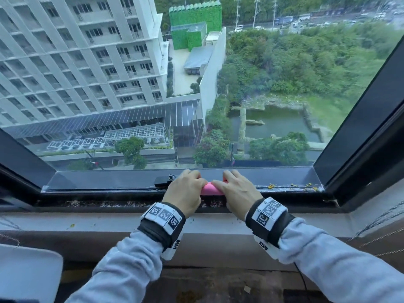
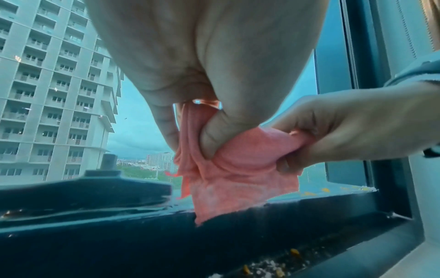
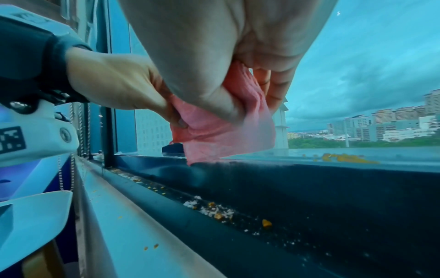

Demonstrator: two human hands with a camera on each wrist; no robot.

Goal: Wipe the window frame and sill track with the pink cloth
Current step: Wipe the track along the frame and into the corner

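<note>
Both hands, the left hand (image 1: 185,191) and right hand (image 1: 237,192), had fingers curled, pinching the pink cloth (image 1: 211,189) above the sill track (image 1: 131,203); folding it compactly would likely reach the yellow debris (image 1: 271,186) better.

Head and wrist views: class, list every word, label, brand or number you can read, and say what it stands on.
No readable text in any view.
The wrist bands carry black-and-white square marker patterns, not letters.
A marker on the left wrist unit is likewise a pattern only.
The distant buildings show no legible signs.
</note>
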